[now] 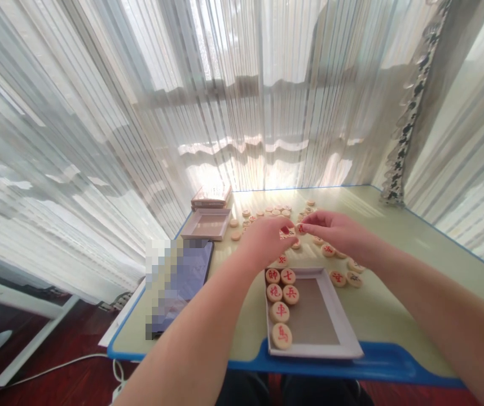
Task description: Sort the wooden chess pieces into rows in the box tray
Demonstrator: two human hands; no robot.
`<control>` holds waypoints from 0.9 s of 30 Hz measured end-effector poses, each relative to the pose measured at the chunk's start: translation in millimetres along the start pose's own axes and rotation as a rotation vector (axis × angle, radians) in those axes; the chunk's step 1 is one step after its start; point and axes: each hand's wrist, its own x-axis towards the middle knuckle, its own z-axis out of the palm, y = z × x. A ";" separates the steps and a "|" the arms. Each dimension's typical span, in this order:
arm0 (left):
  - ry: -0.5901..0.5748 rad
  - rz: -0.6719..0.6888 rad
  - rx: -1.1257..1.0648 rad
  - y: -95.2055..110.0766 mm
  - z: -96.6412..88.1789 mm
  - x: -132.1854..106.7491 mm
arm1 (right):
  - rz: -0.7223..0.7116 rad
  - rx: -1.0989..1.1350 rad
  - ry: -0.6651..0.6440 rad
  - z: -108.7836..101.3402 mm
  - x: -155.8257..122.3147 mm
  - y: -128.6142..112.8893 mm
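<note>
Over the scattered xiangqi pieces, my right hand (334, 228) pinches a round wooden xiangqi piece (300, 228) with a red character between thumb and fingertips. Just left of it is my left hand (261, 239), its thumb and fingers apart with no piece visible in its grip. A shallow white box tray (341, 321) lies nearer to me. Along its left side sit several red-lettered pieces, among them a horse piece (282, 336) at the front and a soldier piece (291, 294) in a second column. Both hands partly hide the loose pieces beneath.
Loose pieces (338, 278) lie right of the tray and farther back. To the left are a tablet (189, 276), partly pixelated, an open box lid (187, 232) and a stacked packet (211, 196). The green table (419, 293) has a blue edge; sheer curtains (242, 113) hang behind.
</note>
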 end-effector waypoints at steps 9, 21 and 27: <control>0.054 0.069 -0.039 2.4 -1.8 -1.5 | 0.016 0.025 -0.007 0.8 -2.3 -5.3; -0.149 -0.071 0.239 0.2 -6.5 -2.3 | -0.049 -0.560 -0.046 -0.8 8.1 12.8; -0.161 -0.099 0.255 -5.0 -6.9 -2.8 | -0.092 -0.696 -0.047 0.4 7.6 14.8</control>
